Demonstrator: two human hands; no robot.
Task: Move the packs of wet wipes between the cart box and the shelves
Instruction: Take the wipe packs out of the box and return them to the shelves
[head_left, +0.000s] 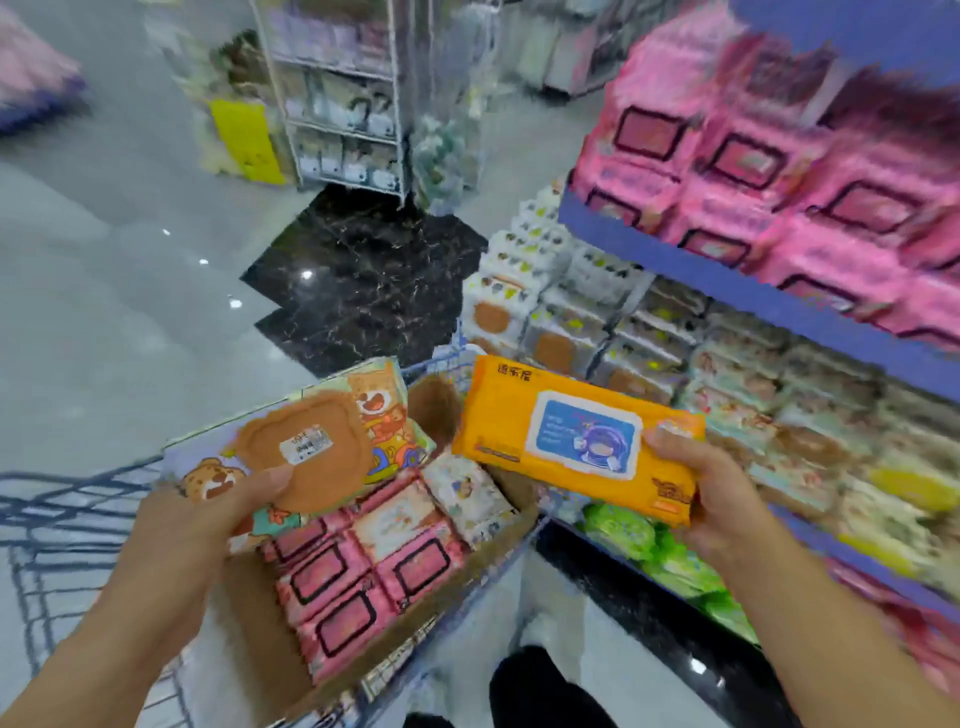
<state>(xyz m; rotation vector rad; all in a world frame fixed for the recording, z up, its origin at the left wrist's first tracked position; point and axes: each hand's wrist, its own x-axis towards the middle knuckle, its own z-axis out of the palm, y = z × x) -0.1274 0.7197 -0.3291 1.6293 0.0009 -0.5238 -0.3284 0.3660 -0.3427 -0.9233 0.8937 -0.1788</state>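
Left hand (208, 525): thumb on top, fingers beneath, gripping the bear pack (311, 447) by its near end; this pack is printed with cartoon bears, has a brown lid with a white label, and is held tilted above the left side of the box (254, 629).
Right hand (706, 488): thumb on top, fingers curled beneath, gripping the orange pack (576, 441) by its right end; blue-and-white lid uppermost; held in the air between box and shelves (727, 291), touching neither.
Box: brown cardboard, open, seated in the cart (62, 519); holds pink packs (343, 571) with dark-outlined lids lying in rows; a pale pack (467, 499) lies at the far end.
Cart: blue wire, lower left.
Shelves: blue-edged, on the right; upper level carries pink stacks (753, 156) of like design; level below carries white packs (519, 301) with brown lids at the far end, mixed pale packs nearer, blurred; green packs (639, 540) lowest.
Rack (343, 93): white wire, far across the grey floor; contents too blurred to tell.
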